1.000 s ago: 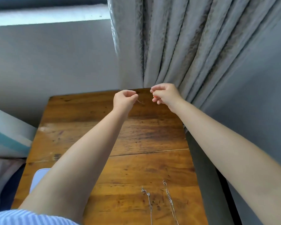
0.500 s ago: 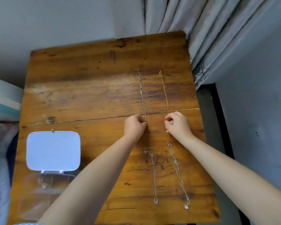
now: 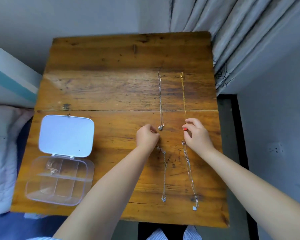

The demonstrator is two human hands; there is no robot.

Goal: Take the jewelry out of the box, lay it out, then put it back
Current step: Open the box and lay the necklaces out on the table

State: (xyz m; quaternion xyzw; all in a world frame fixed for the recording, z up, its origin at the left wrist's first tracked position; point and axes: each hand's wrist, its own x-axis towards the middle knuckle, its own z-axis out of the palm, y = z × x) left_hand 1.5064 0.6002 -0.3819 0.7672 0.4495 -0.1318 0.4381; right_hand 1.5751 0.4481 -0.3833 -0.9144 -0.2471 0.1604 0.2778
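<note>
Two necklaces lie straight on the wooden table [image 3: 102,84]: a silver necklace [image 3: 160,101] with a round pendant and a gold necklace [image 3: 183,94] with a red pendant. My right hand [image 3: 197,135] pinches the gold one at its red pendant. My left hand [image 3: 147,138] is curled shut just left of the silver pendant, apparently not touching it. Nearer me lie a silver butterfly-pendant necklace [image 3: 164,179] and another silver necklace [image 3: 189,167]. The clear jewelry box [image 3: 91,172] sits at the left with its white lid [image 3: 66,135] open; gold pieces [image 3: 51,167] remain in one compartment.
Grey curtains [image 3: 241,40] hang past the table's far right corner. A pillow and bedding [image 3: 2,144] press against the left edge. A dark gap runs along the table's right side. The far left half of the tabletop is bare wood.
The view has tipped down from the curtain to the table. Both hands drew back toward me, stretching the silver and gold necklaces out straight. The silver pendant now lies beside my left hand.
</note>
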